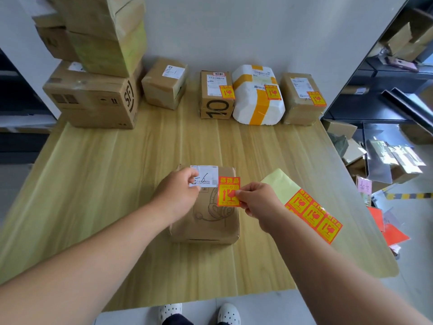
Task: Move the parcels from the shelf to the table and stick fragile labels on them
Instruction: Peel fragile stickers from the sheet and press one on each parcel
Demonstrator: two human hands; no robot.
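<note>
The small brown cardboard parcel (206, 216) sat near the front edge of the pale wooden tabletop (105, 184), about the middle. The left hand (178, 193) gripped it at the far left corner, fingers curled over the white shipping slip (207, 175). The right hand (257, 202) pinched one red-and-yellow fragile label (228, 192) by its lower right edge, over the parcel's top right side. Couldn't tell if it was stuck down. A pale yellow backing sheet of more labels (311, 213) lay just right of that hand.

Along the back edge stood a brown box marked 10 (216, 97), a white parcel with orange tape (257, 102) and a brown taped parcel (301, 99), all labelled. A plain small box (164, 84) and stacked big cartons (93, 99) sat toward the back left corner.
</note>
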